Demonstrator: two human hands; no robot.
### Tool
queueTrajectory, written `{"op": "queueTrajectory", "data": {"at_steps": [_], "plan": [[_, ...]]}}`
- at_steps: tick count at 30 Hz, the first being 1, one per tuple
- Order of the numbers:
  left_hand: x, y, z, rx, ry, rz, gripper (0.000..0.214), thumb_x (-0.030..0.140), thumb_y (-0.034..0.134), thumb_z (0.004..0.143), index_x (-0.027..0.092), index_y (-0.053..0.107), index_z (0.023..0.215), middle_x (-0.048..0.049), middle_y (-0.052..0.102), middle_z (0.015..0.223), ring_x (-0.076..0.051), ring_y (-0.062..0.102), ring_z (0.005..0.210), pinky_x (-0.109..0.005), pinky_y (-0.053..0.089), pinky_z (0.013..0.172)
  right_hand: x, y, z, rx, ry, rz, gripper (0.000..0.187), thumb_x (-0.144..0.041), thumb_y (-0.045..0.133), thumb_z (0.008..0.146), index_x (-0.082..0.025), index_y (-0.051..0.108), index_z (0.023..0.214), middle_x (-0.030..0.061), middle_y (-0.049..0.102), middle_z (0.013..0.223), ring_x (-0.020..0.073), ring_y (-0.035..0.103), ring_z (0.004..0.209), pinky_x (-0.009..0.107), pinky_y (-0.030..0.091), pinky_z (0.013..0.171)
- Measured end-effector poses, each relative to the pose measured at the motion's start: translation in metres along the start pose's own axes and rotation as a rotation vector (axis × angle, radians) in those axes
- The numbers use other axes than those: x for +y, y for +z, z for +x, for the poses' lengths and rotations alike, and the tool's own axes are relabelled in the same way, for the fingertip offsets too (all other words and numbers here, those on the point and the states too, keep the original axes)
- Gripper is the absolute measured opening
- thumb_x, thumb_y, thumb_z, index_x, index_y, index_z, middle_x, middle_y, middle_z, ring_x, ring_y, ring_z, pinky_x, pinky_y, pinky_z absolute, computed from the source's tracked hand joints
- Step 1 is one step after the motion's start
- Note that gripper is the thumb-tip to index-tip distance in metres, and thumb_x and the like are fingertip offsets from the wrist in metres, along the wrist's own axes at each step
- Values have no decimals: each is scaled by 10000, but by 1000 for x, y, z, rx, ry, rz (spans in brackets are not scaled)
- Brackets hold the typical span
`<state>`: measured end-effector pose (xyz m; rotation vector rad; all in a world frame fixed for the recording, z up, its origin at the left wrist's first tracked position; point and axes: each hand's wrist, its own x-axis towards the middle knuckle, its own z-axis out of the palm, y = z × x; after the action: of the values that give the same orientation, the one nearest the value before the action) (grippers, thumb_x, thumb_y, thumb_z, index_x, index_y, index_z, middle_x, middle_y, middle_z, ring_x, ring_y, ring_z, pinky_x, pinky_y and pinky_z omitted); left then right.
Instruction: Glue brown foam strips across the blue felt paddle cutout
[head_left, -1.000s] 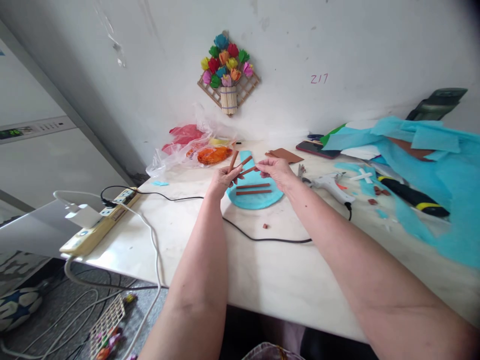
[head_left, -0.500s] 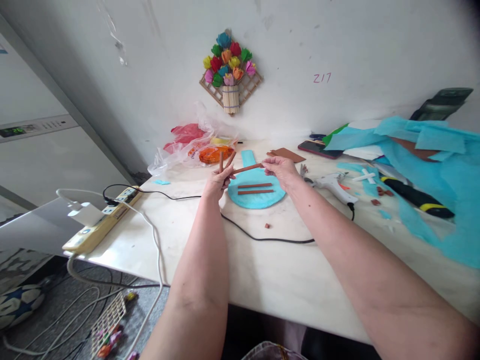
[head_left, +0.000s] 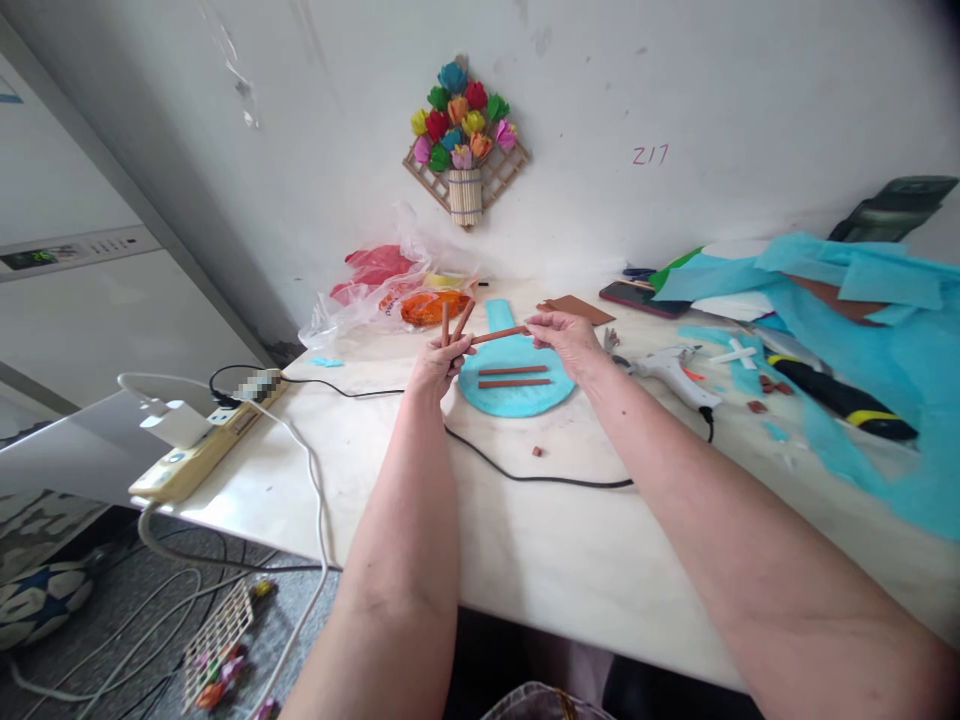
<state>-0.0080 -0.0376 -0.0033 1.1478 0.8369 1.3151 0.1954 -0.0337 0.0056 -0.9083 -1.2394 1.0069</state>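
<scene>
Brown strip (head_left: 499,335) spans left grip (head_left: 439,362) to right grip (head_left: 564,338), each pinching one end.

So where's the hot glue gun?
Head view, right of centre: the hot glue gun lies on the table, between the right hand and the white cross-shaped piece.

The brown strips (head_left: 514,371) look matt, like stiff card; the blue disc (head_left: 517,402) has a soft, dull, felt-like face. Beneath it the tabletop (head_left: 390,460) is smooth, with a faint sheen. Crinkled plastic bags (head_left: 435,308) shine back there, the glue gun (head_left: 667,365) is smooth plastic, the wall (head_left: 322,190) matt and scuffed.
</scene>
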Motion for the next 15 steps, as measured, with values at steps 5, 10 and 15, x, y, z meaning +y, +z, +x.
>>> {"op": "queueTrajectory", "data": {"at_steps": [5, 10, 15], "plan": [[0, 0, 0, 7, 11, 35, 324, 290, 739, 554, 102, 596, 775, -17, 575, 612, 3, 328, 392, -154, 126, 322, -2, -1, -1, -3, 11, -15, 218, -261, 690, 585, -142, 630, 757, 23, 639, 687, 84, 548, 564, 238, 459, 566], [0, 2, -1, 2, 35, 50, 301, 283, 738, 551, 106, 597, 750, -16, 574, 615, -1, 322, 404, -165, 129, 335, -3, -3, -5, -43, 67, -20, 205, -275, 670, 631, -132, 613, 767, 18, 627, 624, 60, 472, 447, 209, 413, 439], [-2, 2, 0, -12, 46, 64, 325, 247, 748, 517, 112, 620, 783, -25, 606, 671, -1, 319, 406, -183, 129, 343, -3, -2, -5, -6, 61, -19, 199, -291, 686, 623, -135, 579, 685, 16, 620, 597, 60, 484, 448, 205, 431, 447]]}}
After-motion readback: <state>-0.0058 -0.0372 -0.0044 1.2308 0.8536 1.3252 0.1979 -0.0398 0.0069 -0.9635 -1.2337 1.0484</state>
